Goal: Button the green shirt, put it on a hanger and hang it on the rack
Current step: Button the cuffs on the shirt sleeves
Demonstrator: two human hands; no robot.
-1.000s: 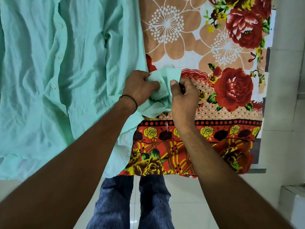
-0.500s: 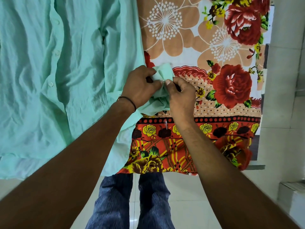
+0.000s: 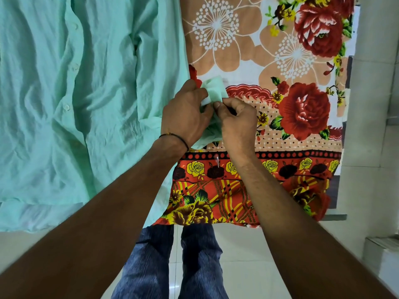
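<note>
The green shirt (image 3: 71,100) lies spread across the left of the bed, its front placket with small buttons running down the middle. Its sleeve reaches right to the cuff (image 3: 213,89), which sticks up between my hands. My left hand (image 3: 185,115) grips the cuff from the left, fingers curled round the cloth. My right hand (image 3: 235,119) pinches the cuff's edge from the right, thumb against fingertips. The two hands touch over the cuff. No hanger or rack is in view.
A floral bedsheet (image 3: 280,104) with red roses covers the bed under the shirt. Its edge hangs down at the front toward my jeans-clad legs (image 3: 172,266). White tiled floor runs below and to the right, with a white box (image 3: 382,255) at the lower right.
My hands have closed in on the cuff and shifted slightly left. The cuff is more bunched and shows less above my fingers.
</note>
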